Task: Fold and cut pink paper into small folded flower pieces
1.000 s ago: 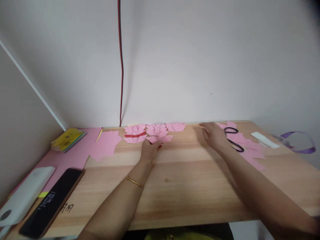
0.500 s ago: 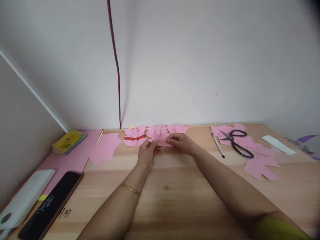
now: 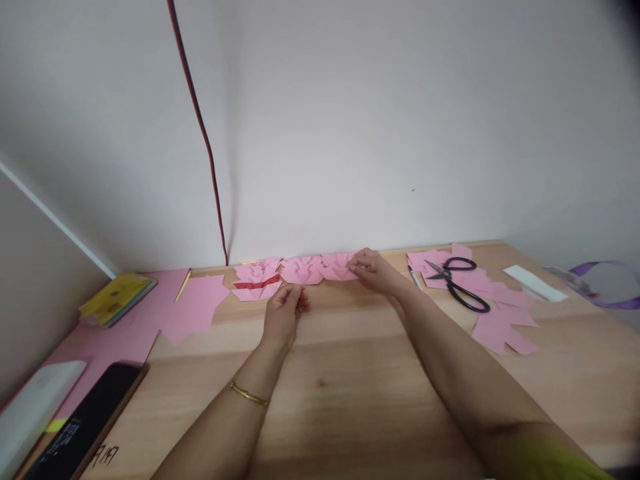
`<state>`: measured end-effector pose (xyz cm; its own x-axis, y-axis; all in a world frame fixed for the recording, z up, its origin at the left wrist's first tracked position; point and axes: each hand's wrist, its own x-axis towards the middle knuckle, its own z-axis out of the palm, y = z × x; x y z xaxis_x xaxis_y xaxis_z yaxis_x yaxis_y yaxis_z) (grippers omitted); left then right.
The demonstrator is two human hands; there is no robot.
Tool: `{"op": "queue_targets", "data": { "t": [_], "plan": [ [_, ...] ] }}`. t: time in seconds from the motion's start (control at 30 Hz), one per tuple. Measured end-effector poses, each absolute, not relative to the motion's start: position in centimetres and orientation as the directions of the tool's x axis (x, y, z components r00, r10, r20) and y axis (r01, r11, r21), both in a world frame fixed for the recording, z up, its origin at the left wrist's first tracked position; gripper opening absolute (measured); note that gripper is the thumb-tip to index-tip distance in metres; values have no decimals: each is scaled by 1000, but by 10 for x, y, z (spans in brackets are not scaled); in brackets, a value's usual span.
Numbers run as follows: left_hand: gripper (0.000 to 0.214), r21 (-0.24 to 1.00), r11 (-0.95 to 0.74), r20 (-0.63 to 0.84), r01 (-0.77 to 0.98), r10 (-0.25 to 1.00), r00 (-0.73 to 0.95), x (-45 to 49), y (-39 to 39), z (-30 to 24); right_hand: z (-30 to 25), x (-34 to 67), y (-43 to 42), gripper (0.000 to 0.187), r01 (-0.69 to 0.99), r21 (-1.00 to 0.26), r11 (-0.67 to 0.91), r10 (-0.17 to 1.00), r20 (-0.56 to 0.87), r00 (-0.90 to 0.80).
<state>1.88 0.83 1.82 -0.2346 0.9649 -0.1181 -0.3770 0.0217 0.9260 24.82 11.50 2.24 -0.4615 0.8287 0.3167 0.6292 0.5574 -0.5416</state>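
White wall (image 3: 320, 133), wooden table (image 3: 345, 413); folded pink paper (image 3: 336, 269) is apparently being lined up, left of the scissors (image 3: 453, 274)

Right hand (image 3: 371, 271) is seemingly pinching its edge; left hand (image 3: 284, 311) is hanging with fingers curled closed, apparently empty; letting go is probably calling for a light touch.

You wear a thin gold-coloured bracelet (image 3: 249, 395), a slim curved band with a small knob, around your left forearm (image 3: 215, 427). Your right forearm (image 3: 460, 367) is bare up to a yellow-green sleeve (image 3: 553, 457), its edge blurred. Your left hand (image 3: 283, 313) and right hand (image 3: 373, 270) are bare.
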Motion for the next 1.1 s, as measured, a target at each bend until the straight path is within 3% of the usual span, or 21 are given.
{"op": "queue_targets", "data": {
  "t": [0.2, 0.33, 0.5, 0.8, 0.97, 1.1],
  "plan": [
    [28, 993, 0, -18, -118, 989, -147, 20, 6, 18, 6, 248, 125, 26, 759, -492, 427, 895, 350, -277],
    [26, 1000, 3, -3, -1, 991, -132, 20, 4, 18, 5, 248, 124, 27, 798, -455, 396, 910, 312, -274],
    [24, 998, -6, 13, 68, 995, -103, 19, 4, 18, 0, 250, 126, 25, 824, -423, 377, 917, 296, -268],
    [19, 995, -17, 26, 101, 996, -90, 20, 4, 17, 4, 247, 124, 23, 761, -482, 434, 879, 413, -240],
    [19, 993, -19, 29, 116, 996, -86, 19, 4, 16, 5, 247, 120, 40, 780, -407, 476, 865, 378, -331],
    [18, 993, -34, 42, 112, 997, -68, 19, 4, 13, 2, 249, 123, 40, 822, -367, 435, 876, 382, -293]
  ]
}}
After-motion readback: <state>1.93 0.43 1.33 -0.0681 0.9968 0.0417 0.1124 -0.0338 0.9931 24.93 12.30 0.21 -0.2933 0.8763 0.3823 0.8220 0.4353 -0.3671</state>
